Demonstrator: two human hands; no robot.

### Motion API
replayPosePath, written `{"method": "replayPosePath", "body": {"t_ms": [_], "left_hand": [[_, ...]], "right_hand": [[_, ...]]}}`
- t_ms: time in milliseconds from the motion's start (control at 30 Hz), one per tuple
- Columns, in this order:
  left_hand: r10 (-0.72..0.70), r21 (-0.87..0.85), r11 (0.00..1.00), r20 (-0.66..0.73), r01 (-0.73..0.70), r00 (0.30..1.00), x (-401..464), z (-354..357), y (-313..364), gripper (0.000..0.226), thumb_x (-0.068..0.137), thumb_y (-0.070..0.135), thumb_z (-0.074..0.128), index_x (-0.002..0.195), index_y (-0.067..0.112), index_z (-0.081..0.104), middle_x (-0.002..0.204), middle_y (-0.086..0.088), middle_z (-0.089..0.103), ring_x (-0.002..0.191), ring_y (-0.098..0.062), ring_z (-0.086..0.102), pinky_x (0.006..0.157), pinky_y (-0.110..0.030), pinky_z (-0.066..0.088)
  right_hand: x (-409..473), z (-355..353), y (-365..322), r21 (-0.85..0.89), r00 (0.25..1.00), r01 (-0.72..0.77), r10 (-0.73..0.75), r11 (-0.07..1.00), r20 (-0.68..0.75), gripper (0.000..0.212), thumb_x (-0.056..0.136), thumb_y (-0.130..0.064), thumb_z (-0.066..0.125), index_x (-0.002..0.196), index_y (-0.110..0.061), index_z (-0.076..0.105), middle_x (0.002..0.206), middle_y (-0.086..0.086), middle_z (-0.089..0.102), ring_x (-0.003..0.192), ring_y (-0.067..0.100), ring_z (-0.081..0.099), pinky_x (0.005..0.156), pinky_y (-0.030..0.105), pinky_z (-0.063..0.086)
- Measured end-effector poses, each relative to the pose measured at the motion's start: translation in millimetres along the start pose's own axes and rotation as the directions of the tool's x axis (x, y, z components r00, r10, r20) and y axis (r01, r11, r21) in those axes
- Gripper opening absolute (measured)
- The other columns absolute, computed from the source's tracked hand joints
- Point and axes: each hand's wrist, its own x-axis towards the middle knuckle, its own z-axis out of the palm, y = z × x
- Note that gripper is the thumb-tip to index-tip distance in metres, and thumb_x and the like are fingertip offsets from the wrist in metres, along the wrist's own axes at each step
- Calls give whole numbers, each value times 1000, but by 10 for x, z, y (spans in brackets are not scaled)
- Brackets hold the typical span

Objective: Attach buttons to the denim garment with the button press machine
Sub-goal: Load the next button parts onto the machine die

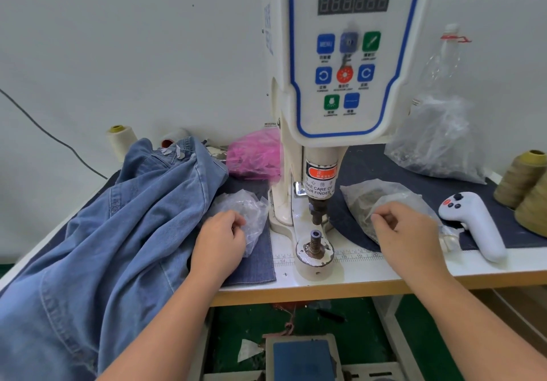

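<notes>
The light blue denim garment (124,232) lies bunched over the left of the table and hangs off the front edge. The white button press machine (340,84) stands in the middle, its punch (318,212) raised above the round lower die (315,243). My left hand (220,240) rests on the denim's edge, and its curled fingers grip the clear plastic bag (248,212) left of the machine. My right hand (407,232) pinches the plastic of a second clear bag of small metal parts (367,200) right of the machine. Anything between the fingertips is hidden.
A white handheld controller (473,224) lies to the right, with thread cones (521,179) beyond it. At the back are a large clear bag (435,144), a pink bag (254,155) and a cream thread spool (121,141). A dark denim mat (254,265) covers the table. A blue foot pedal (302,360) sits on the floor.
</notes>
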Motion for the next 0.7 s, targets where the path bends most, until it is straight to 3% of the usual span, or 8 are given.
{"method": "replayPosePath", "body": {"t_ms": [200, 433, 567, 700], "left_hand": [[8, -4, 1000, -8, -8, 1000, -2, 2, 1, 18, 91, 6, 52, 97, 14, 68, 92, 5, 63, 89, -17, 57, 82, -32, 48], [2, -3, 1000, -7, -2, 1000, -2, 4, 5, 18, 90, 7, 52, 97, 14, 68, 92, 6, 63, 89, -16, 57, 81, -31, 48], [1, -9, 1000, -15, -1, 1000, -2, 4, 5, 19, 90, 6, 53, 96, 13, 68, 91, 5, 63, 87, -16, 56, 78, -29, 45], [2, -7, 1000, -9, -2, 1000, -4, 2, 6, 19, 90, 6, 52, 96, 14, 68, 92, 5, 63, 87, -17, 56, 79, -30, 46]], "right_hand": [[138, -88, 181, -90, 992, -115, 118, 989, 34, 26, 96, -13, 51, 73, -21, 59, 71, -3, 60, 69, 14, 54, 59, 32, 42], [244, -198, 198, -263, 976, -124, 166, 957, 144, 23, 99, -13, 45, 81, -16, 60, 79, 2, 60, 76, 21, 54, 69, 41, 49], [266, -224, 223, -330, 970, -113, 175, 937, 167, 21, 98, -13, 47, 83, -14, 61, 77, 1, 59, 73, 17, 52, 64, 36, 44], [248, -271, 220, -244, 978, -128, 164, 961, 132, 23, 94, -11, 55, 78, -25, 63, 77, -5, 62, 72, 12, 55, 60, 33, 44]]}}
